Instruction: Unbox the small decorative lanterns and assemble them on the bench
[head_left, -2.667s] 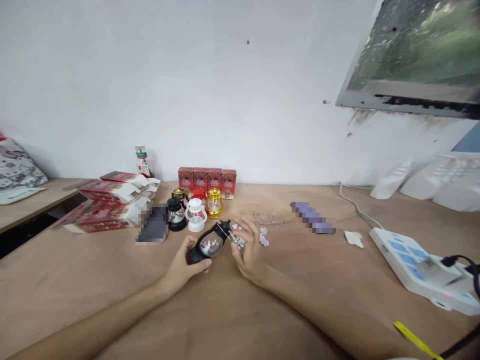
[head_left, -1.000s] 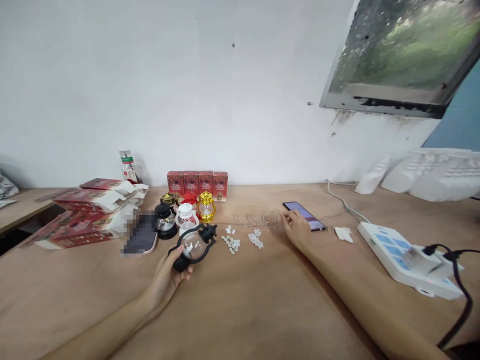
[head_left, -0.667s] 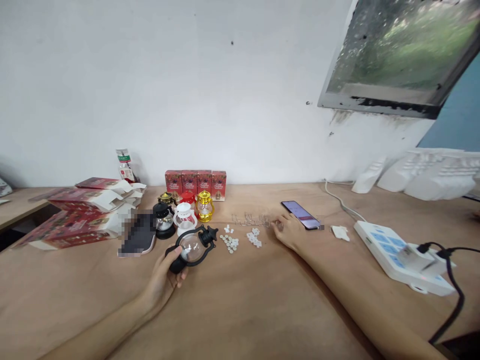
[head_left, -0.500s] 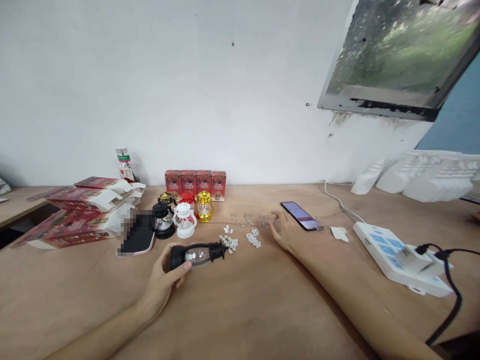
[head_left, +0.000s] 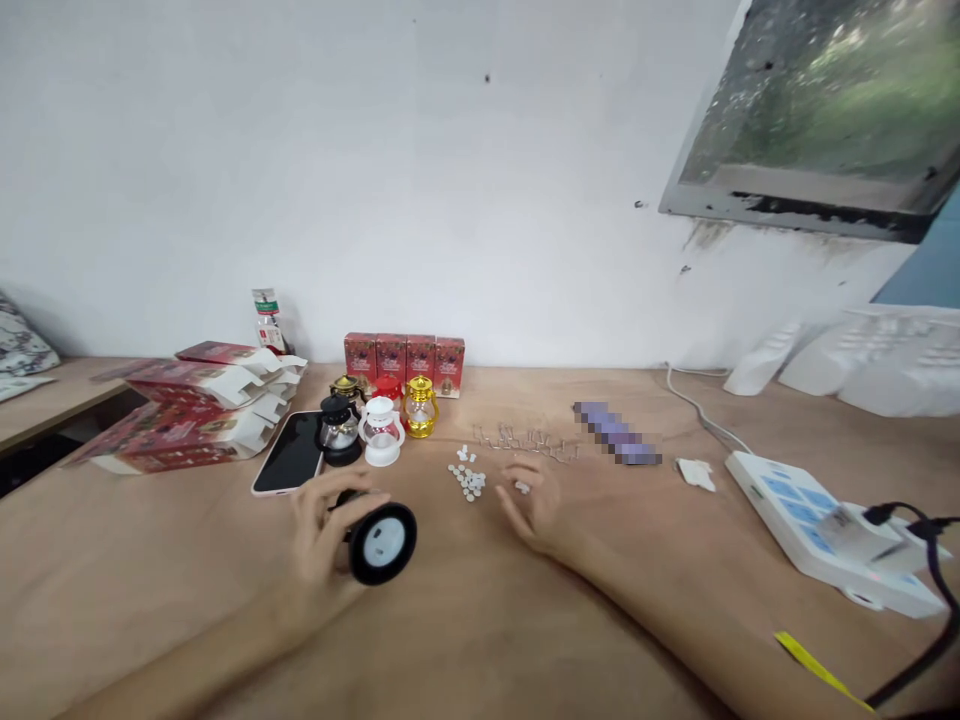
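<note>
My left hand (head_left: 319, 530) is wrapped round a small black lantern. The lantern (head_left: 401, 545) is tipped so that its round base faces me, showing a pale disc with a small dark slot; its upper part is hidden behind my fingers. My right hand (head_left: 546, 510) hovers low over the table with thumb and fingers apart. Some small white plastic pieces (head_left: 523, 488) show in the gap between them. Left of that hand lie several small white discs (head_left: 470, 484), with a few white bits (head_left: 465, 454) behind. Thin bent metal wires (head_left: 529, 442) lie farther back.
Several lanterns, including a white one (head_left: 382, 435) and a gold one (head_left: 421, 408), stand before red boxes (head_left: 405, 362). A dark phone (head_left: 291, 455) and flattened red cartons (head_left: 187, 430) lie left. On the right are a blurred-out phone (head_left: 615, 433), white tissue (head_left: 696, 474) and a power strip (head_left: 832, 540).
My left hand has turned the lantern from lying sideways to base towards me. My right hand has moved from the wires to the white plastic pieces. The view has shifted slightly.
</note>
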